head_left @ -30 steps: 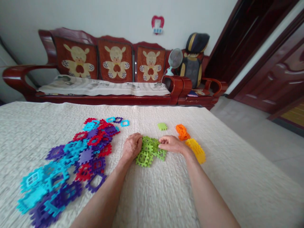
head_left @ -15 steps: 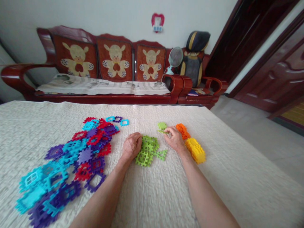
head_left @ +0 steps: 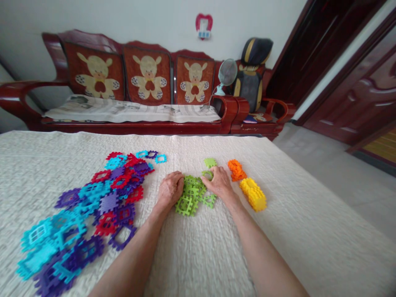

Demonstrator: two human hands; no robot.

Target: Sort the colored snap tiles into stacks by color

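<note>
A pile of light green interlocking plastic tiles (head_left: 190, 192) lies on the cloth between my hands. My left hand (head_left: 171, 189) rests against the pile's left side with its fingers curled together; what is under the fingertips is hidden. My right hand (head_left: 220, 181) is closed, thumb and fingers pinching a green open-frame tile (head_left: 208, 175) at the upper right of the pile. Just beyond that hand lies a solid green tile (head_left: 210, 162). Another green tile (head_left: 209, 201) sits at the pile's lower right.
A large spread of cyan, purple and red tiles (head_left: 109, 203) covers the left side. Orange tiles (head_left: 236, 170) and a row of yellow tiles (head_left: 253, 194) lie right of my right hand. Past the far edge of the cloth-covered table (head_left: 297, 231) stands a wooden sofa (head_left: 136, 128).
My right hand has moved slightly left and nearer with the green frame tile, towards the pile, leaving the solid green tile behind. My left hand stays beside the pile.
</note>
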